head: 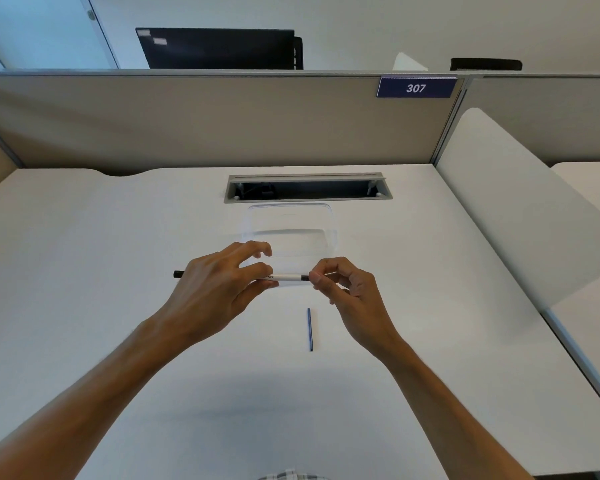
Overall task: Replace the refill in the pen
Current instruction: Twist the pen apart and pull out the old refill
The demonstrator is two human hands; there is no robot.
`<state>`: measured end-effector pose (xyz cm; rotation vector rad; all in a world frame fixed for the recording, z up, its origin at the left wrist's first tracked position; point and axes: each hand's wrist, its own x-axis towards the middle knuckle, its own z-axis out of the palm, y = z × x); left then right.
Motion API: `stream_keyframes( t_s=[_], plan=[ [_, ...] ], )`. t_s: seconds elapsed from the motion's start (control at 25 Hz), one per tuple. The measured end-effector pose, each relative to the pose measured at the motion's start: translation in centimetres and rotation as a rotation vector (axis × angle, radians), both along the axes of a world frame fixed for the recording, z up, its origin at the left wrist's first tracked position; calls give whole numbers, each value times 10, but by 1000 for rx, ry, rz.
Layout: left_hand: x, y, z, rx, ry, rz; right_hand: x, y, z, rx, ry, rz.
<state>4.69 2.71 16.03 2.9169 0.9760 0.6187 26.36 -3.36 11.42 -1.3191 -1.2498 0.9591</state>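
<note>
A slim, straight blue refill [309, 329] lies nearest on the smooth matte white desk [84, 271], pointing away from the person, just below and apart from the hands. Above it, the pen [286, 277] is held level over the desk: a round white barrel with small dark print and black ends. The left hand [215, 289] wraps its middle, thumb and index finger pinching the barrel, other fingers loosely spread. The right hand [347, 289] pinches the black right tip between thumb and forefinger. Just behind sits a clear plastic rectangular container [291, 230] with rounded corners, then a grey metal cable slot [307, 187], then a beige fabric partition [187, 123].
</note>
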Motion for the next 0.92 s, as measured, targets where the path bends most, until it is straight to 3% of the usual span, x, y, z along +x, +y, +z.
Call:
stream_keyframes(
  t_s=[0.92],
  plan=[
    [0, -3, -3, 10, -40, 6, 10, -13, 2, 5, 16, 24]
  ],
)
